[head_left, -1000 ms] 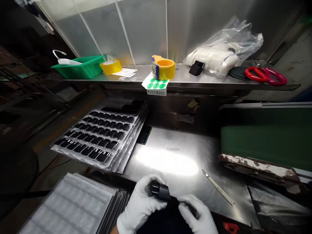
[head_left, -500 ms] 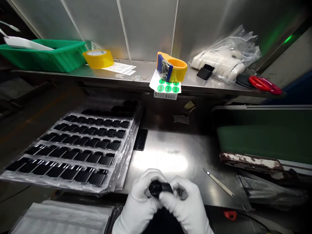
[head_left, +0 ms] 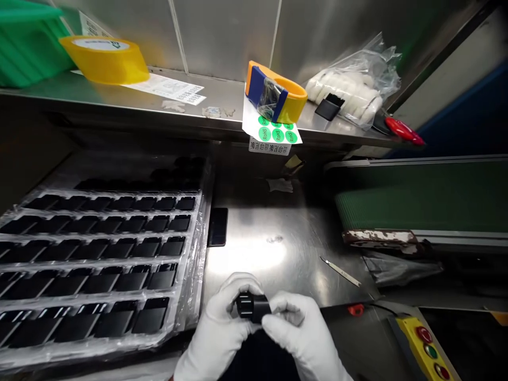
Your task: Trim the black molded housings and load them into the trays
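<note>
L hand (head_left: 224, 328) & R hand (head_left: 304, 333), both white-gloved, sit low & central, black part (head_left: 256, 308) btwn them, at the near edge of the steel table (head_left: 304, 270). Biggest thing about: that table, running off up the middle w/ bright glare on it. Next size down, out L, plastic tray (head_left: 173, 317) w/ rows of black pieces (head_left: 111, 323), near L hand but apart from it. OK, key relation: part lies just R of the L palm & just L of the R fingertips, long axis roughly crosswise, ribbed end L, smooth end R. L's the nearer hand, no q. Pose-wise, L hand's clamped round the ribbed end, index curled over the far side, thumb along the near side, wrist down at bottom L. R hand angles up from bottom R, fingers bent, thumb out to the smooth end's near corner, apparently touching; can't tell if those tips pinch the part or just steady it. Slimmer stuff: knife (head_left: 340, 271) flat on the table, up & R of R hand, apart from it, blade pointing up-L. Smallest: ribs on the part, too dark to count.
</note>
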Available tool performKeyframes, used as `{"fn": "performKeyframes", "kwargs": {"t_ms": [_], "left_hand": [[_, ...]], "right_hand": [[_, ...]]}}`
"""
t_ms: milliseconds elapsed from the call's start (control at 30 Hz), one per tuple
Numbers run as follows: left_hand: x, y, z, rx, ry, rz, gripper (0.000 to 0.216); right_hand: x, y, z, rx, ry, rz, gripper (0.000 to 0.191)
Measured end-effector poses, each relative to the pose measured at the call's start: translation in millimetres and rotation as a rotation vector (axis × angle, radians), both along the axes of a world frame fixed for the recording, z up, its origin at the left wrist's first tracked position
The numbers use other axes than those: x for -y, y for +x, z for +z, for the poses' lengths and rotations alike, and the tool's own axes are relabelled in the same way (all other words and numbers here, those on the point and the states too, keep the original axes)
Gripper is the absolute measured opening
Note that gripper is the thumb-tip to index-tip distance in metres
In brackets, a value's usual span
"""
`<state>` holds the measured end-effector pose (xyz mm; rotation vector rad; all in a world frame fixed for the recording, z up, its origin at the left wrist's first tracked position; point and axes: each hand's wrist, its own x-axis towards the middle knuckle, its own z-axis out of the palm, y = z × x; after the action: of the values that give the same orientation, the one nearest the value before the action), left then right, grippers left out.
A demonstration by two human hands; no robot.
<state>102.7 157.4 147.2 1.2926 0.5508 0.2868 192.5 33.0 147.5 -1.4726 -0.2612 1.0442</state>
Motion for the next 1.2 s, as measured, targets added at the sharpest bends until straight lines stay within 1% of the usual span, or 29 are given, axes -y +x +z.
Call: {"fn": "performKeyframes", "kwargs": {"t_ms": [33, 67, 100, 167, 233, 300, 333, 400, 467, 533, 600, 767, 933, 1000, 1067, 1133, 1200], "left_hand": [[-2, -1, 1.3, -0.001, 0.042, 0.003, 0.027], [-4, -2, 2.8, -0.021, 0.048, 0.021, 0.03], [-5, -2, 4.4, -0.053, 0.016, 0.044, 0.035], [-4, -3, 8.6, -0.117, -0.123, 0.099, 0.051], [-1, -2, 14.7, -0.137, -0.258, 0.166, 0.065], [5, -1, 23.2, -0.121, -0.306, 0.265, 0.068], [8, 0, 27.9, -0.109, -0.311, 0.307, 0.067], [14, 2, 37.0, -0.095, -0.323, 0.333, 0.066], [19, 5, 43.3, -0.103, -0.341, 0.311, 0.069], [23, 11, 45.4, -0.117, -0.33, 0.302, 0.07], [26, 18, 44.1, -0.117, -0.302, 0.305, 0.067], [32, 38, 40.3, -0.137, -0.262, 0.318, 0.062], [38, 57, 47.9, -0.234, -0.21, 0.303, 0.057], [39, 63, 50.8, -0.272, -0.197, 0.309, 0.053], [40, 68, 52.3, -0.282, -0.187, 0.314, 0.05], [40, 72, 52.9, -0.266, -0.164, 0.301, 0.045], [41, 75, 53.4, -0.241, -0.12, 0.273, 0.038]], "right_hand": [[-1, 0, -0.7, 0.066, -0.011, 0.003, 0.016], [-1, 0, -1.9, 0.137, -0.008, 0.005, 0.014], [-2, 1, -3.5, 0.204, 0.007, 0.009, 0.012], [-1, 6, -7.8, 0.332, 0.072, 0.055, 0.009], [0, 13, -12.5, 0.478, 0.155, 0.139, 0.007], [1, 21, -16.1, 0.601, 0.239, 0.22, 0.013], [1, 24, -17.1, 0.636, 0.269, 0.237, 0.015], [1, 28, -17.4, 0.66, 0.303, 0.21, 0.014], [2, 31, -16.5, 0.648, 0.31, 0.156, 0.01], [3, 36, -15.9, 0.627, 0.322, 0.128, 0.01], [7, 44, -16.4, 0.625, 0.344, 0.153, 0.014], [18, 69, -20.1, 0.708, 0.359, 0.284, 0.019], [26, 85, -28.3, 0.698, 0.358, 0.288, 0.015], [28, 88, -32.5, 0.628, 0.333, 0.286, 0.016], [28, 91, -34.2, 0.491, 0.3, 0.272, 0.02], [27, 93, -31.0, 0.335, 0.273, 0.254, 0.021], [26, 96, -22.9, 0.177, 0.246, 0.234, 0.017]]}}
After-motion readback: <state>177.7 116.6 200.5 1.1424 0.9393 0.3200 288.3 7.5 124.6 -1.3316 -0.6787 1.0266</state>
